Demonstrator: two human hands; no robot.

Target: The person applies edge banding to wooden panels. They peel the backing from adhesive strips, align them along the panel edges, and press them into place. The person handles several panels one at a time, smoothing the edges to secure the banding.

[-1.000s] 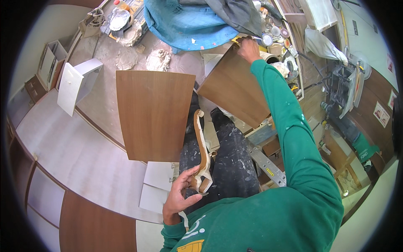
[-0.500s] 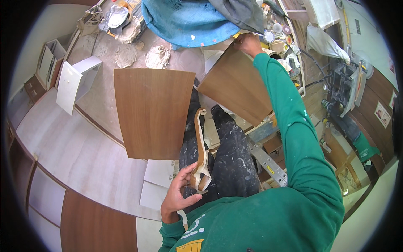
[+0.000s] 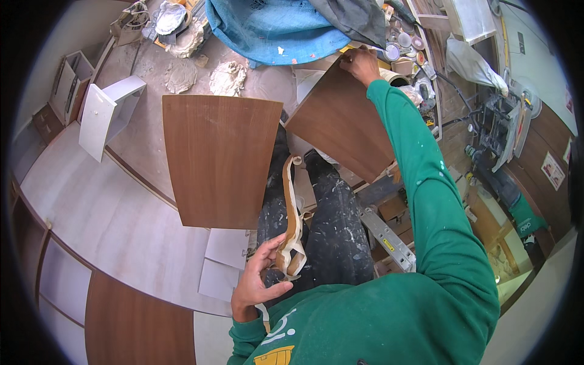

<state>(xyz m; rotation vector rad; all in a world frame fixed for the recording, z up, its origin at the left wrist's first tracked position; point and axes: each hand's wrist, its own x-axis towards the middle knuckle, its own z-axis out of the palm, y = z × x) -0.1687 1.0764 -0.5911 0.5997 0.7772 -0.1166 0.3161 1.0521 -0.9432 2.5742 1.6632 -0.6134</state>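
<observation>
My right hand point(image 3: 361, 66) is closed on the far corner of a brown wood-grain panel point(image 3: 344, 121), which slants over my right leg. My left hand point(image 3: 261, 277) is near my lap, with its fingers curled at the lower end of a long brown strip with pale edges point(image 3: 291, 213) and its thumb apart. The strip bends into a loop by the fingers and stretches away between my legs, ending in a small curl. Left of it lies a second brown wood-grain panel point(image 3: 219, 161), touched by neither hand.
A blue cloth point(image 3: 274, 30) hangs at the far side, beside putty lumps point(image 3: 228, 78) and jars point(image 3: 404, 40). An open white drawer-like box point(image 3: 112, 115) stands left. A metal level-like bar point(image 3: 389, 240) and dark machine point(image 3: 499, 125) are to the right.
The view has shifted very slightly and the panels look a darker, redder brown. Both hands stay in place with the same things.
</observation>
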